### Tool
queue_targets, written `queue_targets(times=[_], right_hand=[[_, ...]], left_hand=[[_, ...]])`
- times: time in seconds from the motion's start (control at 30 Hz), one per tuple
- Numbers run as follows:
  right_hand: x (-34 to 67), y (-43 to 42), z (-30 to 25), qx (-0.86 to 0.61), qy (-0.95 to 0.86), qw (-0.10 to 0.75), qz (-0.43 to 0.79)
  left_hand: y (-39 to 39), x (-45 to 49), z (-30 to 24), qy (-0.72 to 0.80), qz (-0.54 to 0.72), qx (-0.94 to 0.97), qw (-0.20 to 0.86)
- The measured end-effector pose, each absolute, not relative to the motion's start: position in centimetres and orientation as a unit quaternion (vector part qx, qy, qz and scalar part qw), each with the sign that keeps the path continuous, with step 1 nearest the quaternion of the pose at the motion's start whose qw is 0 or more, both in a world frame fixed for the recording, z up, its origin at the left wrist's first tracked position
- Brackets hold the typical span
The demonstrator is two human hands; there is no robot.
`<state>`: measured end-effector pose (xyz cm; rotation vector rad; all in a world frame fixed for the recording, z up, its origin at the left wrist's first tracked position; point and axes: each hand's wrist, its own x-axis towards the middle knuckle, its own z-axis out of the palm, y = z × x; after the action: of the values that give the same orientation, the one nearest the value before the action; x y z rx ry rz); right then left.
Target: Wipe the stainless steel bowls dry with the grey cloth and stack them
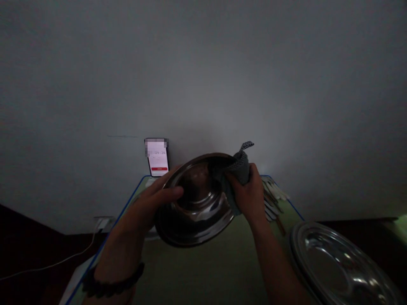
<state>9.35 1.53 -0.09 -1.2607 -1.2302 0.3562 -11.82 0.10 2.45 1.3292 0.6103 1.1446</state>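
Observation:
A shiny metal basin (197,228) is held up over the table, tilted so that its inside faces me. My left hand (155,203) grips its left rim, thumb on the inside and fingers hidden behind. At the right rim, my right hand (249,192) is closed around a grey cloth (240,169), which is folded over the edge and touches the metal. A corner of the cloth sticks up above the rim.
A phone (158,159) with a lit screen leans against the wall (203,76). Several utensils (273,199) lie at the table's back right. Stacked metal dishes (337,262) stand at the right front. The table (190,275) has a blue edge; a white cable (73,256) hangs left.

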Motion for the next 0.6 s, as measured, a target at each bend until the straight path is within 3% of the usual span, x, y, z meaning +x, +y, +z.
queue_targets(times=[0.1, 0.23, 0.37, 0.47, 0.6], right_hand=[[8.2, 1.9, -1.0, -0.542, -0.461, 0.690, 0.134], [6.1, 2.5, -2.6, -0.511, -0.378, 0.742, 0.212], [3.0, 2.0, -4.1, -0.482, -0.301, 0.721, 0.395], [1.6, 1.7, -4.7, -0.423, -0.273, 0.686, 0.524], [3.3, 2.3, -4.3, -0.410, -0.335, 0.668, 0.523]], left_hand=[[0.0, -11.0, 2.6, 0.220, 0.540, 0.561, 0.588], [0.1, -9.1, 2.4, 0.183, 0.636, 0.537, 0.523], [0.6, -7.0, 0.1, 0.176, 0.745, 0.495, 0.410], [1.2, -6.3, -1.8, 0.226, 0.759, 0.530, 0.303], [1.8, -7.0, -1.7, 0.241, 0.734, 0.551, 0.314]])
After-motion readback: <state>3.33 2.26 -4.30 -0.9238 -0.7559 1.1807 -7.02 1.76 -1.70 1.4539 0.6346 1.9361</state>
